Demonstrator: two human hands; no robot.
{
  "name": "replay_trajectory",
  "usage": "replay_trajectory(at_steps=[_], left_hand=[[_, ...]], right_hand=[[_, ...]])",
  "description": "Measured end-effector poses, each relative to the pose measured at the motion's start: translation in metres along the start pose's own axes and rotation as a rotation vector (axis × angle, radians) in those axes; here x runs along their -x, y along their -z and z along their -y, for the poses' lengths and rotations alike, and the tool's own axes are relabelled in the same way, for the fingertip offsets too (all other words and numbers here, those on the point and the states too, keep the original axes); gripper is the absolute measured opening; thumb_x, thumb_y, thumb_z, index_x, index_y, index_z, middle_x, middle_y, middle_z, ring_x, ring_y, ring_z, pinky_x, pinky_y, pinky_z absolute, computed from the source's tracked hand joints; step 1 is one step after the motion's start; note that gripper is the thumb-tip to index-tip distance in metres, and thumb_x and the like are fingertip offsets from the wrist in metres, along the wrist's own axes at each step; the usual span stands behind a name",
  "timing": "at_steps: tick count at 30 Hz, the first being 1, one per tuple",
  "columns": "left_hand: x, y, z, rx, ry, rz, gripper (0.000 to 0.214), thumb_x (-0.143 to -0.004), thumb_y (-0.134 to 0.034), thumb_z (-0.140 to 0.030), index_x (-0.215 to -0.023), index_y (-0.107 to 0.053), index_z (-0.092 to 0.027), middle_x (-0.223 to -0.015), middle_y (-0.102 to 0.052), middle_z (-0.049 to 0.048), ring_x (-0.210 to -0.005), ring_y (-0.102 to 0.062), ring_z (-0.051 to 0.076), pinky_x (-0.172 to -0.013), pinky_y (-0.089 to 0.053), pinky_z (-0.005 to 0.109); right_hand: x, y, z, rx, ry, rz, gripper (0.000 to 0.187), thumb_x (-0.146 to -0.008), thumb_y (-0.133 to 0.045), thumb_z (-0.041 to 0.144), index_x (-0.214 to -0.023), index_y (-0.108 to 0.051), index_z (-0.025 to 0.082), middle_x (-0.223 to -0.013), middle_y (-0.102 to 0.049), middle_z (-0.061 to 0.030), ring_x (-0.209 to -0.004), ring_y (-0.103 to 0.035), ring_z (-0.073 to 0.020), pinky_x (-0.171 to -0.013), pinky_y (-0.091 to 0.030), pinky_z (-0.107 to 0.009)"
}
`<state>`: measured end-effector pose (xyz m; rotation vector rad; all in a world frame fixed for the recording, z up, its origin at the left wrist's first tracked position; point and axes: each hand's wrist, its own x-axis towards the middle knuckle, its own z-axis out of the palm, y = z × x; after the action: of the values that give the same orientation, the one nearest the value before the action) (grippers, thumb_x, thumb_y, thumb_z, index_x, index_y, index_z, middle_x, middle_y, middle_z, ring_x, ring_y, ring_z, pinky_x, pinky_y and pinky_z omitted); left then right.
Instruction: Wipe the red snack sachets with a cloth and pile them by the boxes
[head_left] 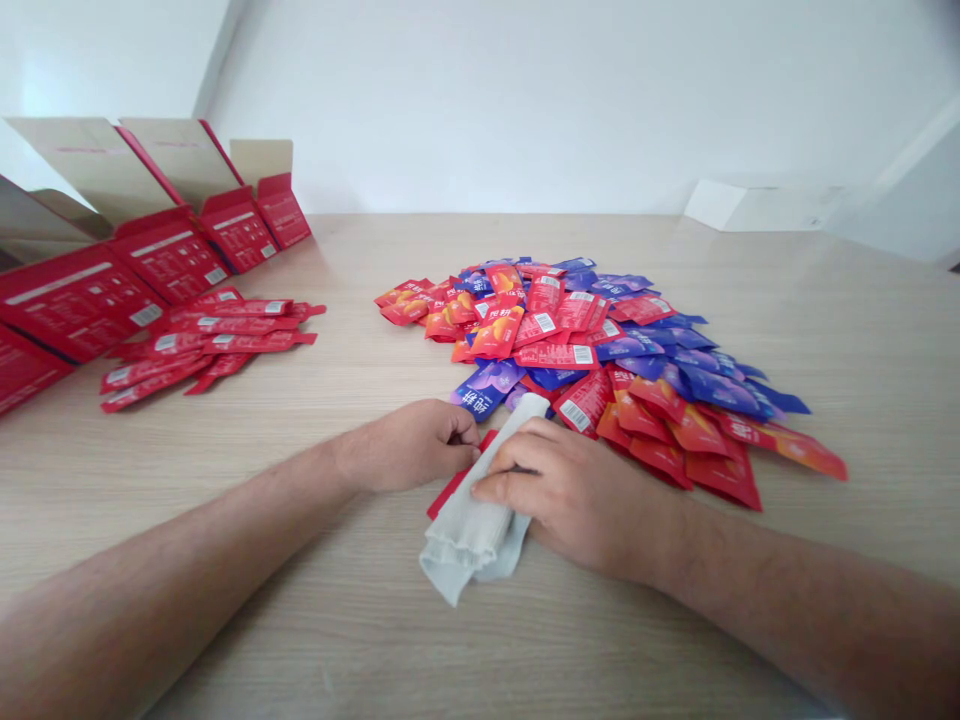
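Both my hands are at the table's near middle, around a pale grey knit sock-like cloth point(472, 515) with a ruffled hem. My right hand point(577, 495) lies over the cloth, fingers wrapped across it. My left hand point(409, 445) has its curled fingertips at the upper end of a red sachet point(452, 487), which lies mostly hidden under the cloth. Just beyond both hands spreads a large heap of red, orange and blue sachets point(592, 370), touching my right hand's far side.
Open red-and-cream cardboard boxes point(172, 255) stand in a row along the left side. Several long red sachets point(210, 340) lie in a loose stack in front of them. A white carton point(750, 205) sits beyond the far table edge against a white wall.
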<state>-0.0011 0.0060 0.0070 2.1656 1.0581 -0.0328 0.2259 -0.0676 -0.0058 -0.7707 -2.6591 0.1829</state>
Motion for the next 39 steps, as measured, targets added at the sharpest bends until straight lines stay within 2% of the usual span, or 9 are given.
replay_trajectory(at_steps=[3,8,13,18,23,28,33,37,39], left_hand=[[0.0002,0.0004,-0.0013,0.008,0.004,0.003,0.017,-0.086,-0.053,-0.030,-0.081,-0.066,-0.022,-0.070,-0.059,-0.0059,-0.066,-0.049,0.011,-0.057,-0.034,0.021],[0.0004,0.0012,-0.0018,0.004,0.011,-0.003,0.017,-0.086,-0.054,-0.032,-0.082,-0.067,-0.022,-0.070,-0.059,-0.0057,-0.066,-0.050,0.011,-0.057,-0.033,0.022],[0.0007,0.0005,-0.0016,0.009,0.012,0.000,0.017,-0.087,-0.054,-0.032,-0.083,-0.067,-0.022,-0.070,-0.059,-0.0059,-0.066,-0.049,0.011,-0.057,-0.034,0.022],[0.0005,0.0008,-0.0019,0.009,0.017,0.001,0.017,-0.085,-0.054,-0.032,-0.082,-0.067,-0.022,-0.070,-0.059,-0.0057,-0.067,-0.050,0.012,-0.058,-0.033,0.023],[0.0001,-0.0015,-0.0011,0.005,0.015,-0.008,0.018,-0.086,-0.053,-0.032,-0.082,-0.067,-0.022,-0.070,-0.058,-0.0060,-0.066,-0.048,0.011,-0.058,-0.033,0.023],[-0.0002,-0.0001,-0.0018,-0.003,0.012,0.002,0.017,-0.086,-0.054,-0.032,-0.083,-0.067,-0.022,-0.071,-0.060,-0.0055,-0.068,-0.051,0.012,-0.058,-0.033,0.023],[0.0004,-0.0006,-0.0010,0.007,0.001,0.004,0.018,-0.087,-0.053,-0.032,-0.083,-0.068,-0.022,-0.071,-0.059,-0.0060,-0.067,-0.049,0.011,-0.059,-0.034,0.023],[-0.0001,0.0005,-0.0008,-0.005,0.015,0.012,0.019,-0.087,-0.054,-0.035,-0.082,-0.067,-0.022,-0.070,-0.059,-0.0056,-0.067,-0.050,0.012,-0.058,-0.033,0.023],[-0.0002,0.0002,-0.0006,-0.004,0.013,0.008,0.018,-0.086,-0.053,-0.034,-0.083,-0.067,-0.022,-0.071,-0.059,-0.0056,-0.067,-0.050,0.012,-0.058,-0.033,0.024]], right_hand=[[-0.0007,-0.0005,0.0003,0.006,-0.027,-0.004,0.027,-0.097,-0.062,0.014,-0.121,-0.072,0.018,-0.110,-0.068,-0.0091,-0.105,-0.057,-0.0264,-0.093,-0.052,-0.042],[-0.0016,0.0003,0.0021,0.001,0.030,0.014,0.025,-0.103,-0.056,0.021,-0.121,-0.073,0.021,-0.111,-0.069,-0.0086,-0.106,-0.057,-0.0253,-0.094,-0.051,-0.042],[-0.0008,0.0013,0.0018,-0.002,-0.033,-0.012,0.027,-0.098,-0.061,0.014,-0.121,-0.073,0.018,-0.110,-0.068,-0.0096,-0.105,-0.057,-0.0254,-0.092,-0.052,-0.041],[-0.0012,0.0020,0.0027,-0.001,0.032,0.027,0.025,-0.103,-0.056,0.021,-0.121,-0.073,0.021,-0.111,-0.069,-0.0088,-0.106,-0.057,-0.0252,-0.094,-0.051,-0.042],[-0.0003,0.0003,0.0018,0.012,-0.034,-0.020,0.026,-0.098,-0.059,0.013,-0.119,-0.073,0.018,-0.109,-0.068,-0.0095,-0.104,-0.056,-0.0256,-0.092,-0.052,-0.041],[-0.0022,0.0019,0.0034,0.000,0.031,0.022,0.025,-0.104,-0.055,0.022,-0.121,-0.073,0.020,-0.110,-0.069,-0.0095,-0.106,-0.057,-0.0254,-0.093,-0.052,-0.042],[-0.0009,0.0014,0.0026,-0.002,-0.042,-0.011,0.026,-0.099,-0.059,0.013,-0.121,-0.073,0.017,-0.110,-0.069,-0.0100,-0.106,-0.057,-0.0251,-0.093,-0.052,-0.041],[-0.0007,0.0019,0.0036,-0.008,0.047,0.019,0.023,-0.103,-0.056,0.022,-0.119,-0.074,0.020,-0.110,-0.070,-0.0087,-0.107,-0.058,-0.0249,-0.095,-0.051,-0.043],[-0.0003,0.0012,0.0027,-0.010,0.042,0.017,0.023,-0.103,-0.057,0.021,-0.119,-0.073,0.021,-0.110,-0.070,-0.0084,-0.107,-0.058,-0.0245,-0.095,-0.051,-0.042]])
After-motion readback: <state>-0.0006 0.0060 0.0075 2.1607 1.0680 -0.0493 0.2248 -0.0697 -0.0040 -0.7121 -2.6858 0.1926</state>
